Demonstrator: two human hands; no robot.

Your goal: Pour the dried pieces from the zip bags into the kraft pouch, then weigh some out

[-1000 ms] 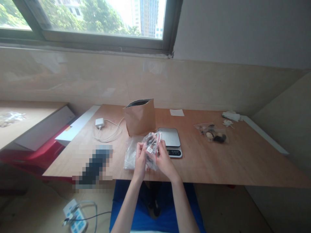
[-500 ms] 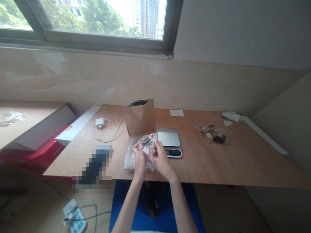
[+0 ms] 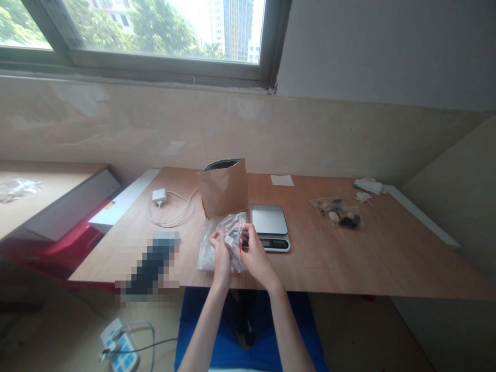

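Note:
Between my two hands is a clear zip bag (image 3: pixel 233 223) with a red-striped seal and a small white label inside. My left hand (image 3: pixel 222 253) pinches its left side, and my right hand (image 3: pixel 254 253) grips the sealed edge on the right. Dark contents show through the plastic, too small to name. More clear plastic bags (image 3: pixel 207 254) lie on the table under and left of my left hand. Just beyond my right hand sits a digital kitchen scale (image 3: pixel 269 219) with a bare metal plate. A brown paper pouch (image 3: pixel 223 188) stands upright behind the bags, its top gaping.
A white charger (image 3: pixel 159 196) with a coiled cable lies at the left of the wooden table (image 3: pixel 329 263). To the right is a zip bag of dark and pale pieces (image 3: pixel 343 217). White paper (image 3: pixel 282 180) lies at the back; a power strip (image 3: pixel 122 349) is on the floor.
Both hands have shifted slightly left with the zip bag. Its sealed edge has turned a little, and my right fingers sit closer to my left hand.

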